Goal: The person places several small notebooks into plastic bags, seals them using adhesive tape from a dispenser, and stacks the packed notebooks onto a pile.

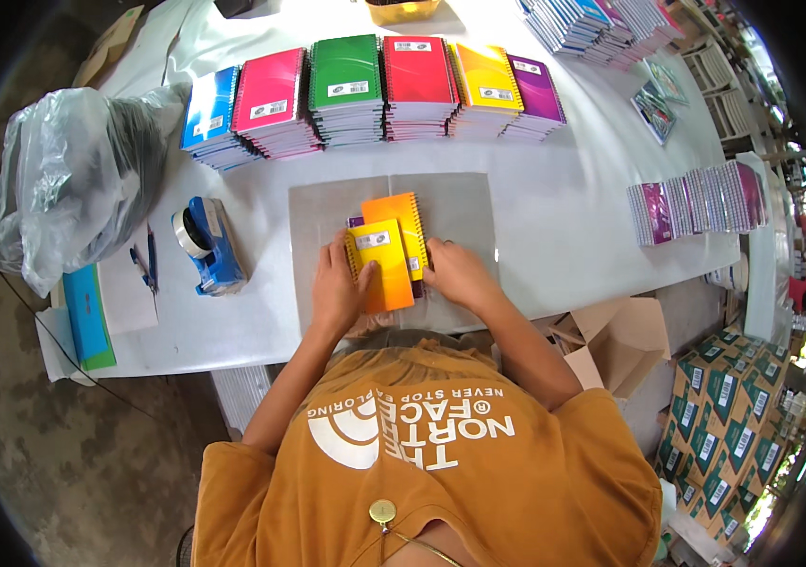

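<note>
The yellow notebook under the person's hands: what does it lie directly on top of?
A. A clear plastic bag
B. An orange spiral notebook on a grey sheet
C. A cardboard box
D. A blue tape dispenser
B: the yellow notebook, held between the left hand and the right hand, overlaps an orange notebook resting on the grey sheet.

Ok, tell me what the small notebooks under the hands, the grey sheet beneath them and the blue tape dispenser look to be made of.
Small notebooks: glossy card covers, probably coated paper, with spiral wire binding along one edge.
Grey sheet: flat, matte, creased down the middle; looks like grey cardboard or stiff paper.
Blue tape dispenser: moulded hard plastic by its smooth sheen, holding a roll of tape.
The left hand and right hand press the notebooks' sides.
</note>
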The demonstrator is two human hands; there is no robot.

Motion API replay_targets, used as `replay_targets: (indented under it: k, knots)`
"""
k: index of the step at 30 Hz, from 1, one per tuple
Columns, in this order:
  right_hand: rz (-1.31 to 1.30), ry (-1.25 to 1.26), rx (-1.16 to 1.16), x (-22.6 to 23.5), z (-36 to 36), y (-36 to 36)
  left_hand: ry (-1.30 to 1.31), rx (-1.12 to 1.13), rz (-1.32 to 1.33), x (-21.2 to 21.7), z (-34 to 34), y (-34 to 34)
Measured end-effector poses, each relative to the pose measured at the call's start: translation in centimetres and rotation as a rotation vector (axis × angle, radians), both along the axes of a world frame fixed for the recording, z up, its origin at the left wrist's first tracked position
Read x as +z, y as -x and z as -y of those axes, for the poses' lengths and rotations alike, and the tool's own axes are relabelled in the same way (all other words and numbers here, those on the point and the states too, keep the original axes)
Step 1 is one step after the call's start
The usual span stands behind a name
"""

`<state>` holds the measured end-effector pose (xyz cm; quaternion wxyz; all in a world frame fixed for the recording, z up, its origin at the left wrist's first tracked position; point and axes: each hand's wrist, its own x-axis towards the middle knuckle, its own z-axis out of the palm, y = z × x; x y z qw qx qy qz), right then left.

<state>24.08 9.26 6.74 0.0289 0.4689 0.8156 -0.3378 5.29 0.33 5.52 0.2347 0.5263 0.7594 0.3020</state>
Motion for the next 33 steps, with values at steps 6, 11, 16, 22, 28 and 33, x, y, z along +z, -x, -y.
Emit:
replay_targets:
  k: [6, 11, 16, 22, 28, 33]
  knots:
    - [0.017, 0.112, 0.063, 0.7, -0.4, 0.6, -0.033, 0.136, -0.015, -1.8, -0.1, -1.7]
    - [-0.344, -0.624, -0.353, 4.3, -8.3, 2.6, -0.211, 0.161, -0.093, -1.2, -0.4, -1.8]
    - [-0.061, -0.489, -0.523, 7.8, -18.7, 6.4, -0.313, 0.032, -0.102, 0.7, -1.8, -1.7]
    - [-0.419, -0.208, -0.624, 6.4, -21.8, 5.1, -0.322, 0.084, -0.029, 3.3, -0.9, 0.0]
    - [-0.501, -0.596, -0.603, 5.2, -21.6, 4.2, -0.255, 0.116, 0.184, 6.8, -1.3, 1.8]
    - [-0.968, -0.570, -0.501, 9.6, -16.8, 5.9, -0.278, 0.117, 0.398, 8.3, -1.9, 1.5]
